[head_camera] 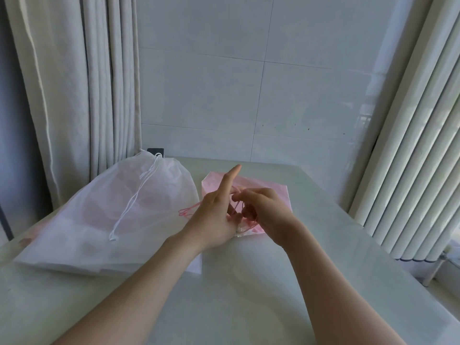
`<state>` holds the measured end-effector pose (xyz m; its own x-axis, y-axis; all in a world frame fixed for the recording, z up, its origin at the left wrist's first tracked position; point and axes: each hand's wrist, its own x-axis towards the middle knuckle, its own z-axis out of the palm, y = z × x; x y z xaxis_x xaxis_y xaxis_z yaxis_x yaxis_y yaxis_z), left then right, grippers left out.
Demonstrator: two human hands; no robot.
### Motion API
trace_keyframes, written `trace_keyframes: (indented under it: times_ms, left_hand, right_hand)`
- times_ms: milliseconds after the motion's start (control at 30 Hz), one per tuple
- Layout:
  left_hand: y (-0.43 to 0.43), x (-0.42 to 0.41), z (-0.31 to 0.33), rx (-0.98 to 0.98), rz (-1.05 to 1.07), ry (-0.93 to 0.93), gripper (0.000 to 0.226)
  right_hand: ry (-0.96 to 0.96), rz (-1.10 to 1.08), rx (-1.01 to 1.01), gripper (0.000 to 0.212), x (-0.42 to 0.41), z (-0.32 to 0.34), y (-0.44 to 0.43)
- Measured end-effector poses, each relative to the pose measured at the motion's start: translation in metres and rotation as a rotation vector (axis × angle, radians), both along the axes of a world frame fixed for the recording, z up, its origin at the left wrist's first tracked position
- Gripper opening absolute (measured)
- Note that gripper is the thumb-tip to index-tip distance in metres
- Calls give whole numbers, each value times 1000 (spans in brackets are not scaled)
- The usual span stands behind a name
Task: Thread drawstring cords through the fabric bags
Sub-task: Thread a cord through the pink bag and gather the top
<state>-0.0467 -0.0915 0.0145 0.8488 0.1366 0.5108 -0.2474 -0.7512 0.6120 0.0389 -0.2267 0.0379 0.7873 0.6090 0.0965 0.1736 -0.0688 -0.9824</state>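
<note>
A small pink fabric bag (271, 189) lies flat on the table, mostly behind my hands. A thin pink drawstring cord (188, 212) loops out to the left of my left hand and runs between both hands. My left hand (215, 215) rests on the bag's near edge with its index finger pointing up and the cord around its fingers. My right hand (262, 207) pinches the cord close to the left hand's fingers. How the cord enters the bag is hidden by the hands.
A large white mesh bag (99, 220) with a white drawstring (134, 200) lies on the left of the pale table (249, 295). Curtains hang at the left, a white radiator (418, 170) stands at the right, and a tiled wall is behind.
</note>
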Motion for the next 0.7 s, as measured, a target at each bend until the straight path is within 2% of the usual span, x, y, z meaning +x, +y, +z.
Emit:
trace_keyframes:
  times_ms: [67,133,233,300,400,533,633,700]
  left_hand:
    - [-2,-1,0,-49,-19,26,105]
    - [-4,-2,-2,-69,-15,74,102]
    - [-4,-1,-3,-146,9,101,78]
    - [-1,1,-3,-190,33,103,52]
    - [2,4,-3,-231,72,145,19]
    - [2,5,-2,-373,128,154,16]
    - [3,5,-2,-426,151,160,12]
    - [2,6,-3,-412,163,163,7]
  right_hand:
    - [212,12,172,20,3,4,-2]
    - [420,-11,388,8,9,6,-3]
    - [508,-176,559,6,23,4,-6]
    - [401,-337,455,15,31,0,-9]
    - [68,-459,54,26,29,-1,-13]
    - [-206,-563,-342,28,32,-8,-20]
    - [-282,-723,-458,34,29,-6,-23]
    - [-286,-749,-345,30,25,-1,-23]
